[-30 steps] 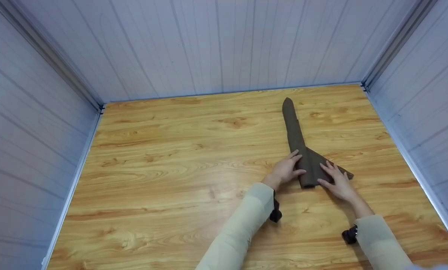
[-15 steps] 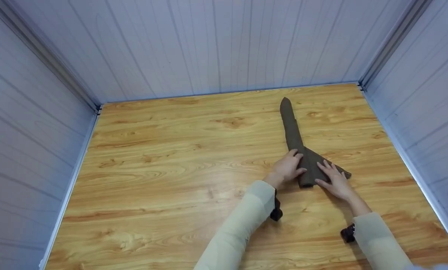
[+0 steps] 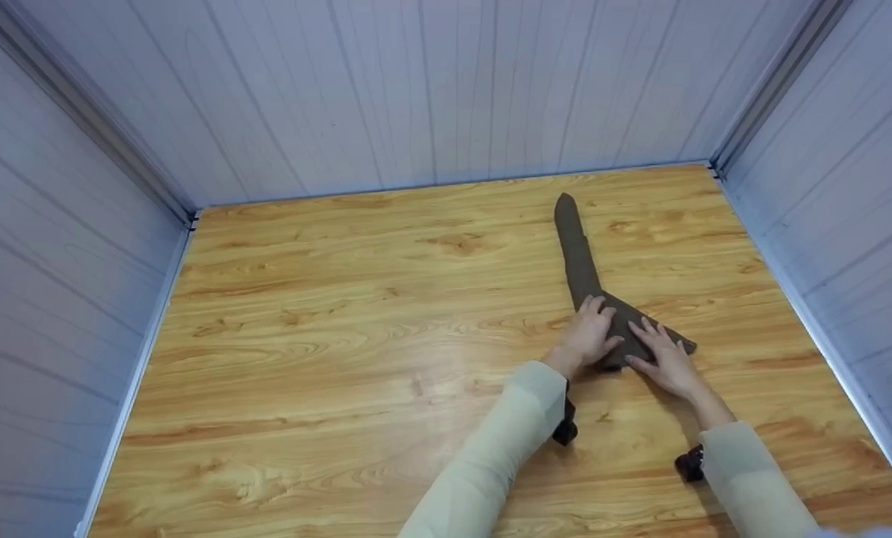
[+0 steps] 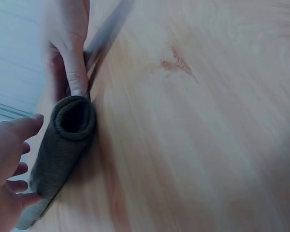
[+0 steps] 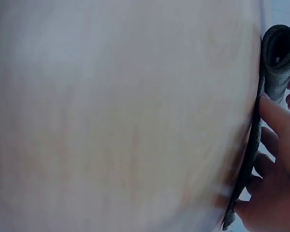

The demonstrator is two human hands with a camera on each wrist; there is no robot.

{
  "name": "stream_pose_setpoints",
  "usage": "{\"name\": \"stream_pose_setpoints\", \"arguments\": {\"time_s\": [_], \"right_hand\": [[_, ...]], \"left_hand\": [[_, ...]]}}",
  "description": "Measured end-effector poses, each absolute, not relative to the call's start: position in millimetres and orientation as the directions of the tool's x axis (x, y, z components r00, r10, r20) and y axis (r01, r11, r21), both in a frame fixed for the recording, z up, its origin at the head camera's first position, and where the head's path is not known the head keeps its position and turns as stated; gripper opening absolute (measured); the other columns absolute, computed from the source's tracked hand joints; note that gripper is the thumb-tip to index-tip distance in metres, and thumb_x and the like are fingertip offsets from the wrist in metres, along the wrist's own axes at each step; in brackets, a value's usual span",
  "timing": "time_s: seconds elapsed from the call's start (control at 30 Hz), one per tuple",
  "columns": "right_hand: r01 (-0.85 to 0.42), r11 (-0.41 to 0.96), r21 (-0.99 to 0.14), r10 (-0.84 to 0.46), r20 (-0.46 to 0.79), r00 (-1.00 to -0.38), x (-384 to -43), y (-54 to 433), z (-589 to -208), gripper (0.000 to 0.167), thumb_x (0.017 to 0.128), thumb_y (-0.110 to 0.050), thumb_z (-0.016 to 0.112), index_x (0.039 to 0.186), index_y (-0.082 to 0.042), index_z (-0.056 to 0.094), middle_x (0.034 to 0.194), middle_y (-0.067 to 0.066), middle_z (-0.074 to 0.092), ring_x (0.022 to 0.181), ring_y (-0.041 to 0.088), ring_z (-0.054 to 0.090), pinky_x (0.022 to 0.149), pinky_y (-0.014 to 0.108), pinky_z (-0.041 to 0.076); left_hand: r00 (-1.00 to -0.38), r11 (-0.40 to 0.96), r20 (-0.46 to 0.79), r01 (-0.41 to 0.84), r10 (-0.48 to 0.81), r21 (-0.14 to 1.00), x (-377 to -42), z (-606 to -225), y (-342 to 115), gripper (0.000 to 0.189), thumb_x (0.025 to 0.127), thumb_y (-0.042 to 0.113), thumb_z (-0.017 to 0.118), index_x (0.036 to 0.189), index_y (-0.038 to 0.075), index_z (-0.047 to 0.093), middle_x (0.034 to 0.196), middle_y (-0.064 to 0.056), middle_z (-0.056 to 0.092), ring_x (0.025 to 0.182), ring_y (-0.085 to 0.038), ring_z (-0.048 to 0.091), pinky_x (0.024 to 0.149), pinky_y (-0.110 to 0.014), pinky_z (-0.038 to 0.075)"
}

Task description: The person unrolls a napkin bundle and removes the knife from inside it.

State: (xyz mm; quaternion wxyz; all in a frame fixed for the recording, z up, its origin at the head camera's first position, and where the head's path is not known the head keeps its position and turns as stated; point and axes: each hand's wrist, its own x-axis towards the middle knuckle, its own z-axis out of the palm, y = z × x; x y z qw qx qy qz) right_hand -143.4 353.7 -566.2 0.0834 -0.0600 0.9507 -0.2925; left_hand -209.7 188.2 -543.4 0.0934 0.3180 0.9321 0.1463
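Observation:
A dark grey-brown cloth point(image 3: 577, 254) lies on the table, partly wound into a long, narrow roll that points away from me. A flat, triangular flap of it spreads to the right. My left hand point(image 3: 586, 332) rests over the near part of the roll, fingers reaching across it. On the flap, my right hand point(image 3: 670, 364) presses with spread fingers, its thumb towards the roll. The left wrist view shows the hollow end of the roll point(image 4: 58, 150) between both hands. In the right wrist view, my right fingers lie along the thin flap point(image 5: 251, 150).
The wood-grain table point(image 3: 326, 359) carries the cloth towards its right side. Pale panelled walls stand behind point(image 3: 386, 90) and on both sides of the table. Each wrist wears a small black camera below its light sleeve point(image 3: 476, 456).
My left hand has moved right, over the roll and towards the flap, and the roll's near end has turned slightly that way. My right hand stays nearly in place.

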Motion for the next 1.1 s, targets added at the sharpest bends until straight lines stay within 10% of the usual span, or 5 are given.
{"name": "stream_pose_setpoints", "arguments": {"time_s": [0.47, 1.1], "right_hand": [[-0.07, 0.818, -0.571, -0.158, -0.107, -0.982, -146.2, 353.6, -566.8, 0.062, 0.086, -0.026, 0.057, 0.136, 0.001, 0.031, 0.14, 0.029, 0.017, 0.125, 0.051, 0.007, 0.091, 0.068, 0.004], [-0.052, 0.819, -0.572, -0.149, -0.125, -0.981, -143.1, 352.2, -567.0, 0.061, 0.086, -0.023, 0.058, 0.136, 0.0, 0.031, 0.14, 0.028, 0.016, 0.126, 0.049, 0.006, 0.092, 0.068, 0.003]], "left_hand": [[-0.857, 0.849, -0.086, 0.481, 0.508, 0.218, -210.8, -552.7, 203.6, 0.056, 0.083, 0.05, 0.052, 0.128, 0.016, 0.046, 0.141, -0.005, 0.025, 0.131, -0.024, 0.017, 0.1, -0.032, 0.029], [-0.881, 0.832, -0.028, 0.436, 0.473, 0.343, -205.4, -551.9, 194.3, 0.049, 0.08, 0.037, 0.061, 0.124, 0.017, 0.052, 0.139, -0.009, 0.026, 0.129, -0.026, 0.021, 0.098, -0.024, 0.03]]}}
